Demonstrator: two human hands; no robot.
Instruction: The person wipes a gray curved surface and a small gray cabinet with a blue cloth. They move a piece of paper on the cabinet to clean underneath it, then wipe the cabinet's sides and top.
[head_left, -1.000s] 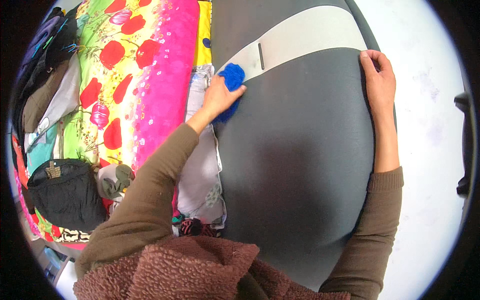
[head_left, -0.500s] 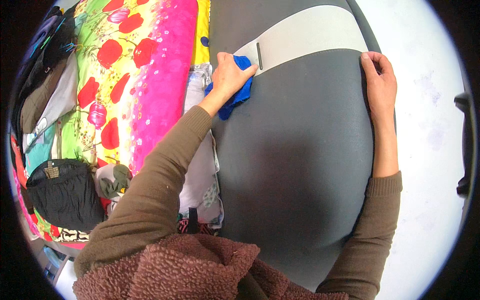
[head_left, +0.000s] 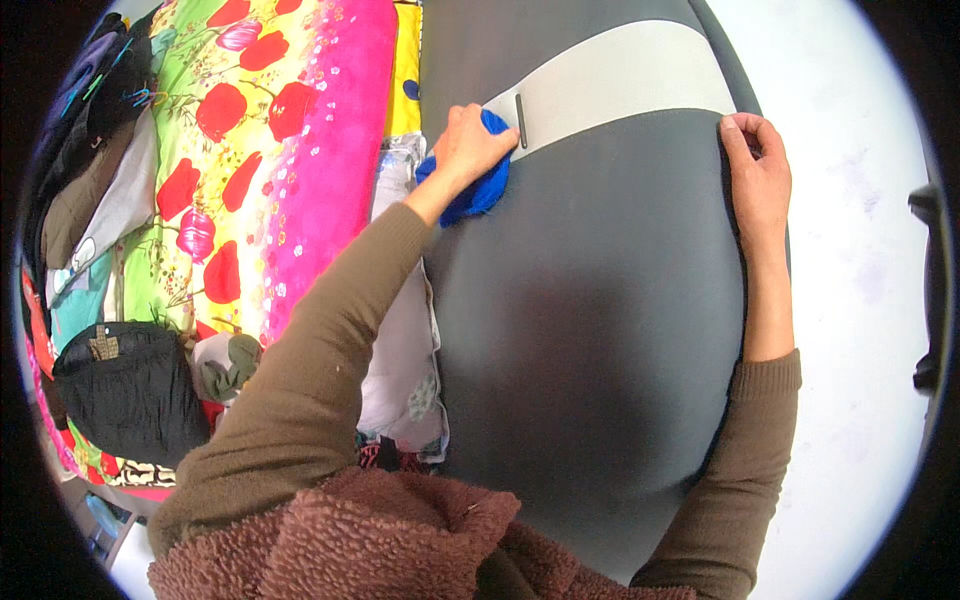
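Note:
A blue cloth [head_left: 480,196] is bunched under my left hand [head_left: 470,142], whose fingers are closed on it. It presses against the left side of a large dark grey padded panel [head_left: 590,220], beside the light grey band [head_left: 630,75] that crosses it. My left thumb reaches close to a thin black strip [head_left: 520,121] on that band. On the panel's right edge rests my right hand [head_left: 760,175], with its fingers curled around the edge just below the band's end.
Left of the panel lie a pale pillow [head_left: 402,380] and a bright floral blanket [head_left: 225,170]. Folded clothes [head_left: 90,190] and a black garment [head_left: 130,390] are piled at the far left. A white wall [head_left: 850,300] borders the panel's right side.
My left hand has shifted slightly right with the blue cloth, which now looks more bunched. My right hand keeps its hold on the panel's edge.

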